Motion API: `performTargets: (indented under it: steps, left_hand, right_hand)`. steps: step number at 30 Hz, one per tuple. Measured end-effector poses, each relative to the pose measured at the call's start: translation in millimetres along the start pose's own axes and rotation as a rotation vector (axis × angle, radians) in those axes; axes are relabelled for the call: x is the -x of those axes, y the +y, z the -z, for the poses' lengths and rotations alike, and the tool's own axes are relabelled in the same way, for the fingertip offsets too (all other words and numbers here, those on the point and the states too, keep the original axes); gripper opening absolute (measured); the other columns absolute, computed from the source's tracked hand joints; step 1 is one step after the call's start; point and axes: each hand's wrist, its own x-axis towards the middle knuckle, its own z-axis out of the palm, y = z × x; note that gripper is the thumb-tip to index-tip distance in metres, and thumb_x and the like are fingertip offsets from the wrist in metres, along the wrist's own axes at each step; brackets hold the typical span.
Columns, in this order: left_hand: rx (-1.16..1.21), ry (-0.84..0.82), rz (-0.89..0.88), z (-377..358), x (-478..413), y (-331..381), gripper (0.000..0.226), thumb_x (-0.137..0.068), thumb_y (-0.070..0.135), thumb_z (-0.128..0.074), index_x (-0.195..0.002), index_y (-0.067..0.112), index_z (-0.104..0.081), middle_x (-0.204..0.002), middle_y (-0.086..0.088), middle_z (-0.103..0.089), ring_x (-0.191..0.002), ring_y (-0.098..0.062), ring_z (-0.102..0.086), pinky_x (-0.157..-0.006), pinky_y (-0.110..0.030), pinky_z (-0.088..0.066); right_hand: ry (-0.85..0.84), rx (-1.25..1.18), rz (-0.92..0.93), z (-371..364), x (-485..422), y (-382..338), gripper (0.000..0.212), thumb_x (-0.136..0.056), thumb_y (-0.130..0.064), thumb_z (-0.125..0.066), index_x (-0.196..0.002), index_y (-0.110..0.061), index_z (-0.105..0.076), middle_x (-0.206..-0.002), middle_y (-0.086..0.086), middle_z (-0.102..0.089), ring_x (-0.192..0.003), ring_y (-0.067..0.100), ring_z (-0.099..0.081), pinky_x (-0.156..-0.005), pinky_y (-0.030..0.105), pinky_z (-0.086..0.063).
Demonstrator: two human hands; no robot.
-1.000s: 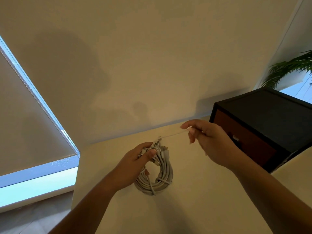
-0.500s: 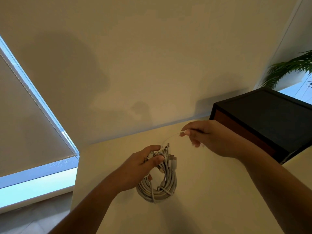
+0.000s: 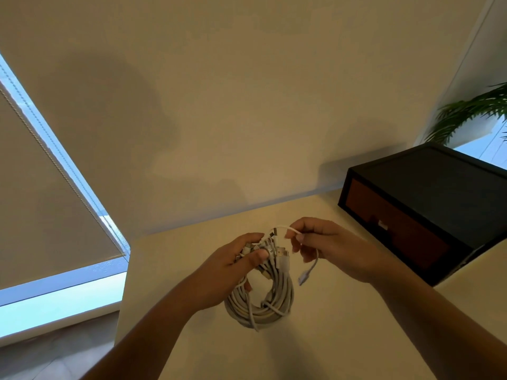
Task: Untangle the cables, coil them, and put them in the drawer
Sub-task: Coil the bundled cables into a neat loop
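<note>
Our left hand (image 3: 233,267) grips the cable coil (image 3: 263,305), which hangs below its curled fingers (image 3: 258,255); right hand (image 3: 329,250) pinches a loose strand (image 3: 288,229). If we tug, the connector (image 3: 304,277) dangling under the right fingers may snag and tighten the tangle.

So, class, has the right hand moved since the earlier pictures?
Yes. The right hand, pinching a cable, no longer overlaps the front of the drawer box; it has come nearer the person, close to the cable bundle in the left hand.
</note>
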Motion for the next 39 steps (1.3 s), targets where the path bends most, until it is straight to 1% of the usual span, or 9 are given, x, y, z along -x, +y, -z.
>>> performTargets:
  steps: [4,9,12,16,20,26,29,32,39]
  left_hand:
    - [-0.015,-0.027,-0.026,-5,0,0,0.044,-0.084,0.048,-0.051,-0.124,0.029,-0.054,-0.098,0.009,-0.066,-0.077,-0.005,-0.064,-0.06,-0.026,-0.054]
    - [-0.018,-0.027,-0.024,-2,0,3,0.045,-0.084,0.048,-0.052,-0.124,0.029,-0.054,-0.101,0.006,-0.066,-0.081,-0.007,-0.064,-0.06,-0.026,-0.054]
    - [-0.02,-0.048,-0.025,-3,0,4,0.041,-0.084,0.048,-0.052,-0.122,0.033,-0.054,-0.099,0.008,-0.066,-0.078,-0.004,-0.064,-0.06,-0.024,-0.054]
    - [0.012,-0.055,-0.041,-7,-1,5,0.042,-0.084,0.046,-0.052,-0.124,0.031,-0.052,-0.092,0.008,-0.064,-0.074,-0.005,-0.063,-0.06,-0.025,-0.054]
    - [0.049,-0.027,-0.055,-8,0,3,0.042,-0.085,0.046,-0.052,-0.126,0.041,-0.046,-0.096,-0.01,-0.062,-0.069,-0.014,-0.061,-0.06,-0.026,-0.054]
    - [0.107,0.104,-0.041,-7,-1,3,0.028,-0.087,0.044,-0.052,-0.114,0.049,-0.053,-0.102,-0.003,-0.064,-0.058,-0.013,-0.059,-0.058,-0.024,-0.053]
    - [0.014,0.05,-0.063,-3,-1,5,0.023,-0.094,0.034,-0.052,-0.113,0.046,-0.052,-0.097,0.005,-0.065,-0.058,-0.008,-0.062,-0.058,-0.021,-0.052]
    - [-0.009,-0.036,-0.087,-5,-1,7,0.025,-0.089,0.043,-0.054,-0.112,0.037,-0.047,-0.084,0.0,-0.064,-0.061,-0.011,-0.058,-0.06,-0.024,-0.053]
    - [0.003,0.005,-0.098,-6,-3,7,0.021,-0.081,0.05,-0.055,-0.094,0.035,-0.049,-0.075,0.0,-0.063,-0.057,-0.015,-0.058,-0.058,-0.029,-0.055]
  right_hand:
    - [0.049,-0.028,0.087,-15,-2,-2,0.012,-0.094,-0.004,-0.053,-0.096,-0.008,-0.065,-0.075,-0.001,-0.064,-0.063,0.007,-0.055,-0.06,0.021,-0.044]
    - [0.063,-0.208,0.015,-19,-5,-2,0.013,-0.091,-0.007,-0.058,-0.101,0.0,-0.063,-0.085,0.014,-0.066,-0.077,0.021,-0.059,-0.074,0.037,-0.045]
    - [0.066,-0.238,0.001,-19,-6,-7,0.02,-0.085,-0.011,-0.065,-0.101,0.0,-0.059,-0.08,0.016,-0.064,-0.068,0.019,-0.06,-0.066,0.031,-0.047]
    - [0.115,-0.207,0.034,-23,-5,-8,0.01,-0.085,-0.011,-0.065,-0.086,-0.002,-0.061,-0.07,0.009,-0.063,-0.058,0.014,-0.055,-0.055,0.026,-0.045]
    - [0.186,-0.238,0.039,-26,-1,-6,0.011,-0.09,-0.006,-0.059,-0.081,-0.002,-0.059,-0.066,0.003,-0.064,-0.053,0.008,-0.055,-0.046,0.021,-0.038]
    - [0.284,0.108,0.126,-26,5,-4,0.009,-0.089,-0.008,-0.062,-0.085,0.0,-0.065,-0.059,-0.014,-0.059,-0.054,-0.001,-0.051,-0.048,0.011,-0.038]
    - [0.308,0.111,0.131,-25,5,-9,0.009,-0.091,-0.007,-0.06,-0.086,-0.001,-0.064,-0.064,-0.006,-0.058,-0.054,0.0,-0.054,-0.049,0.014,-0.039]
    - [0.304,0.064,0.088,-23,0,-14,0.01,-0.093,-0.008,-0.057,-0.087,-0.001,-0.061,-0.073,0.007,-0.059,-0.058,0.005,-0.061,-0.048,0.023,-0.04]
    - [0.276,0.09,0.088,-25,2,-16,0.011,-0.093,-0.009,-0.057,-0.086,-0.003,-0.062,-0.073,0.003,-0.057,-0.058,0.005,-0.062,-0.045,0.021,-0.036]
